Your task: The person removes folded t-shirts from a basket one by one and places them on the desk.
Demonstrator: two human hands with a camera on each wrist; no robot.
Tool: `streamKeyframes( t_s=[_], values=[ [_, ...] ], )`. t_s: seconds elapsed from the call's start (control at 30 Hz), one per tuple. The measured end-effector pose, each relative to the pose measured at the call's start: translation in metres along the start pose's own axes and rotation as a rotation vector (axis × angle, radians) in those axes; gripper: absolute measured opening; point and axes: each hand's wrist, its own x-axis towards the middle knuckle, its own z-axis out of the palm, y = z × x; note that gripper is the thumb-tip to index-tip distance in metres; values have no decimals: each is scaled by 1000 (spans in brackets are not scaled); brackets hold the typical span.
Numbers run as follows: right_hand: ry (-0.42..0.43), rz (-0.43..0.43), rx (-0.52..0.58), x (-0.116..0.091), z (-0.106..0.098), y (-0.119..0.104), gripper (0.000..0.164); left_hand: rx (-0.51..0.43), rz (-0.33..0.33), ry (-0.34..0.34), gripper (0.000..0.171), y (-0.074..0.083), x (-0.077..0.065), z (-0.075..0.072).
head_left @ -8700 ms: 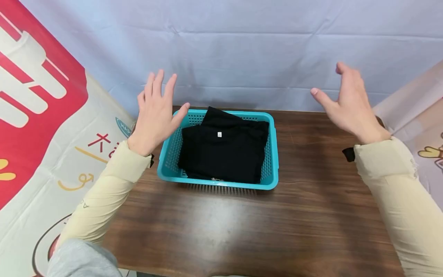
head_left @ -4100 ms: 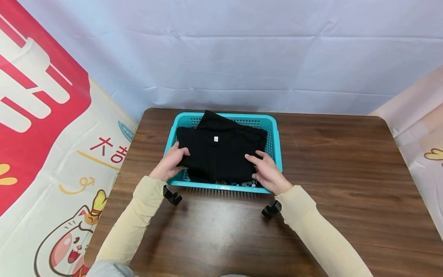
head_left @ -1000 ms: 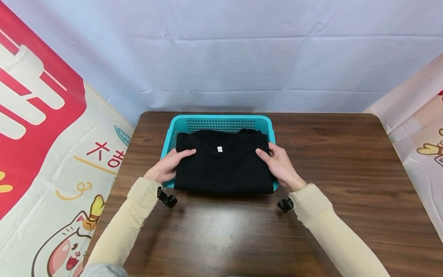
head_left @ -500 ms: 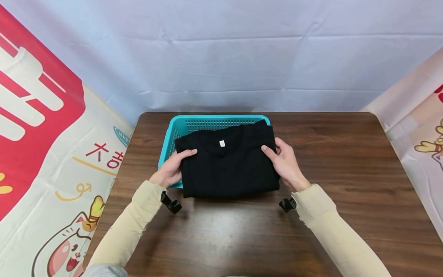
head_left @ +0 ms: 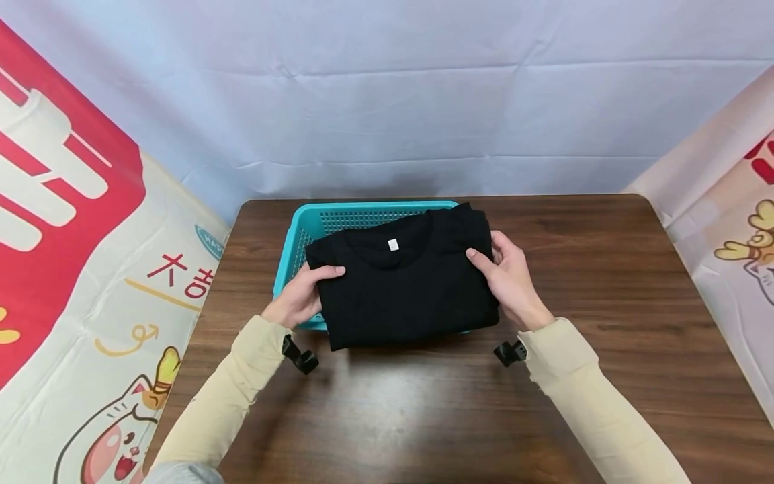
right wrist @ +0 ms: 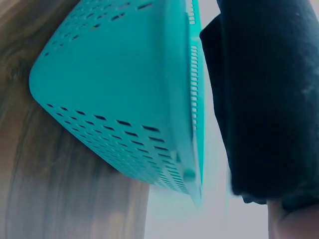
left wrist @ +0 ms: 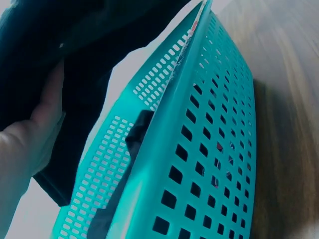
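Observation:
A folded black T-shirt (head_left: 411,289) with a white neck label is held up over the teal basket (head_left: 290,262), covering most of its opening and hanging past its front rim. My left hand (head_left: 302,292) grips the shirt's left edge, thumb on top and fingers underneath. At the opposite edge my right hand (head_left: 510,279) pinches it the same way. Both wrist views show the folded shirt (right wrist: 269,99) raised above the basket's rim, with a gap between. Inside the basket, other dark cloth (left wrist: 139,132) shows in the left wrist view.
The basket stands on a brown wooden table (head_left: 387,417) near its back edge. A pale cloth backdrop (head_left: 387,121) hangs behind. Printed banners flank it, a red and white one (head_left: 66,168) at the left and a pinkish one (head_left: 744,222) at the right.
Hands first hovered apart, then took hold of the shirt lying in the basket. Over the last second they have lifted it and shifted it rightward and toward me, its right side tilting up.

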Motion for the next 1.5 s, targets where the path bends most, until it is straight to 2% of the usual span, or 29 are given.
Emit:
streamKeyframes(
  t_s=[0.1, 0.17, 0.3, 0.4, 0.5, 0.7, 0.97, 1.17, 1.5],
  values=[
    [-11, 3, 19, 0, -3, -3, 27, -11, 18, -64, 29, 1, 0, 1],
    [-17, 5, 29, 0, -6, -5, 26, -6, 21, -74, 30, 3, 0, 3],
    [-17, -2, 47, -1, -11, -8, 26, 59, -4, -13, 29, 5, 2, 8],
    [-24, 0, 101, -2, -14, -10, 30, 110, -23, 29, 28, 6, 4, 11],
    [-36, 18, 159, -2, -17, -11, 37, 133, -22, 26, 29, 7, 6, 13],
    [-29, 38, 174, -3, -23, -12, 46, 162, -14, 31, 26, 8, 11, 17],
    [-21, 24, 153, -7, -32, -13, 43, 240, -22, 64, 31, 4, 16, 24],
    [-13, -3, 124, -9, -39, -10, 43, 284, 17, 18, 53, 1, 24, 28],
    [-27, 40, 6, -13, -57, -9, 56, 258, 20, -52, 62, -9, 35, 36]
  ],
)
